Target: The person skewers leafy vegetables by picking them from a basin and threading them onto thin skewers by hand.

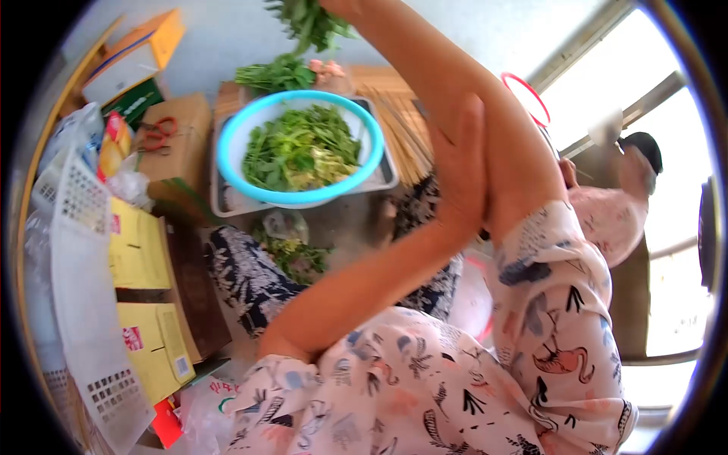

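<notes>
My right arm stretches up to the top edge, where my right hand (340, 6) is mostly cut off. A bunch of leafy greens (307, 24) hangs from it, fingers out of sight. My left hand (461, 171) lies against the bare skin of my right arm, fingers straight and holding nothing. Below the raised bunch stands a white basin with a light-blue rim (377, 148), heaped with picked green leaves (299, 144). Behind the basin sit more leafy greens (274, 74) and some small pinkish pieces (327, 70).
The basin rests on a tray (388, 173) beside long thin sticks (402, 129). Red-handled scissors (159, 135) lie on a cardboard box (178, 158). A white plastic basket (83, 303) and yellow boxes (140, 254) line the left. Leaf scraps (292, 254) are between my knees. Another person (610, 216) is at right.
</notes>
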Available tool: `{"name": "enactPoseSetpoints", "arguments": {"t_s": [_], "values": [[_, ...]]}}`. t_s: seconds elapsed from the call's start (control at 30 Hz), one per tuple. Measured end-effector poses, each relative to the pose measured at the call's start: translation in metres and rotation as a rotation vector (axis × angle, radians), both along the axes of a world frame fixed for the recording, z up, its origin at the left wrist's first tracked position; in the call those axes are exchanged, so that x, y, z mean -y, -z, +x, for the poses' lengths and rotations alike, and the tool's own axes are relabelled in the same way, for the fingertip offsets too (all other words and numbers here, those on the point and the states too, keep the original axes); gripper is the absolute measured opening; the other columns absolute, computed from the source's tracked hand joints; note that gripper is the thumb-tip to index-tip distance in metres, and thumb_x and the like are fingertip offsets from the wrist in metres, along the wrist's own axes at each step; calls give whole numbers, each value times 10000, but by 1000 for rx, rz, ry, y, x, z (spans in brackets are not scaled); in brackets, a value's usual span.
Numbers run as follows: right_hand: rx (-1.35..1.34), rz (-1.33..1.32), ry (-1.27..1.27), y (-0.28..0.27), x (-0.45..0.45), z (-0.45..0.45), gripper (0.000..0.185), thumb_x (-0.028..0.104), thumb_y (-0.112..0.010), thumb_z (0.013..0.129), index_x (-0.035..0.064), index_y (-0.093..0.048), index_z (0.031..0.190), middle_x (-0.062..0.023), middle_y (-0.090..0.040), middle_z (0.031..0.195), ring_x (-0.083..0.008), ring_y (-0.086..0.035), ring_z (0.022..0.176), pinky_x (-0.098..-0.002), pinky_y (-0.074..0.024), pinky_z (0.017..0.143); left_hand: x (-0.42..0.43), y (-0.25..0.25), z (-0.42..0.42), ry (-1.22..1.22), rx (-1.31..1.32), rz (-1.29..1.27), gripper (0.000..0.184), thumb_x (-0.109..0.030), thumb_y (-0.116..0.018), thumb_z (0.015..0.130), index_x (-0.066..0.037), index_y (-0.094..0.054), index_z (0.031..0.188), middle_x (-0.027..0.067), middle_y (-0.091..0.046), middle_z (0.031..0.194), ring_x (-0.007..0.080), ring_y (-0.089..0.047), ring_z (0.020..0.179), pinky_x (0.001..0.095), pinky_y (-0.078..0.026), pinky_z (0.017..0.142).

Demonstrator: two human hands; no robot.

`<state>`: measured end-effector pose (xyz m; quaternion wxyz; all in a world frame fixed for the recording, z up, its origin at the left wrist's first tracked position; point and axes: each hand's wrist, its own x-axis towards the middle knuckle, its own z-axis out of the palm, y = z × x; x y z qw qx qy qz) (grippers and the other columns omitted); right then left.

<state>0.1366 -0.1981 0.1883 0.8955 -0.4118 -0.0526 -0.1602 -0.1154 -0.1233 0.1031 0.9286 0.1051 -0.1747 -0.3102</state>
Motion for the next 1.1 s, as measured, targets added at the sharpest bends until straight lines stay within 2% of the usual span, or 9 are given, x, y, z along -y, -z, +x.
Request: {"name": "enactPoseSetpoints", "arguments": {"t_s": [0.1,0.23,0.3,0.37,0.53,0.6,0.77,0.9,1.1], "values": [[52,-11,-50,6,0,2,82,142,-512,940,80,-528,888,27,-424,502,-103,-387,416,-218,-345,386,-29,-16,-50,-126,84,365,544,-428,-435,975,15,-397,1289,99,-525,1174,145,-481,1060,270,-392,920],[14,-44,-108,14,-4,-16,97,151,-516,939,56,-532,927,24,-429,499,-119,-400,418,-232,-361,391,-35,54,-41,312,357,339,453,-359,-494,966,22,-505,1210,107,-600,1028,124,-559,901,268,-459,793],[-24,-191,17,16,-13,-45,295,146,-449,970,-13,-494,1213,40,-352,564,-90,-324,502,-245,-316,527,-62,59,-14,503,782,546,302,-280,-487,973,-20,-609,1067,42,-625,901,85,-598,736,200,-456,619],[-26,-194,-27,25,-5,-60,267,141,-465,958,-17,-515,1168,14,-402,589,-102,-367,524,-244,-340,515,-83,66,10,213,548,523,227,-215,-510,961,-32,-643,988,34,-615,776,71,-551,563,187,-413,484],[-89,-226,-76,62,9,-83,214,155,-499,944,10,-573,1084,-5,-510,667,-99,-459,572,-216,-401,507,-121,53,104,-286,343,633,272,-256,-494,976,-25,-636,959,6,-598,770,44,-467,525,194,-312,429],[-130,-243,-25,75,6,-92,206,165,-508,945,20,-582,1071,-3,-520,677,-99,-472,580,-220,-407,517,-123,46,128,-235,235,619,275,-253,-509,968,-8,-629,1000,53,-630,820,52,-459,507,188,-313,425],[-157,-271,89,103,9,-104,192,180,-533,940,40,-614,1043,13,-562,710,-82,-500,604,-223,-410,563,-106,23,144,35,423,757,310,-259,-566,940,11,-604,1088,103,-650,875,35,-431,470,167,-284,389],[-171,-249,176,118,21,-109,178,193,-554,932,66,-627,1033,35,-576,729,-58,-514,622,-219,-417,590,-83,23,143,167,418,745,293,-179,-636,894,18,-582,1104,72,-631,823,36,-430,464,167,-280,382],[-178,-144,234,121,38,-120,164,156,-565,922,53,-622,1037,34,-564,718,-55,-500,615,-205,-402,569,-49,37,141,29,495,858,246,-116,-680,847,16,-578,1027,28,-584,773,69,-476,480,203,-335,384]]}}
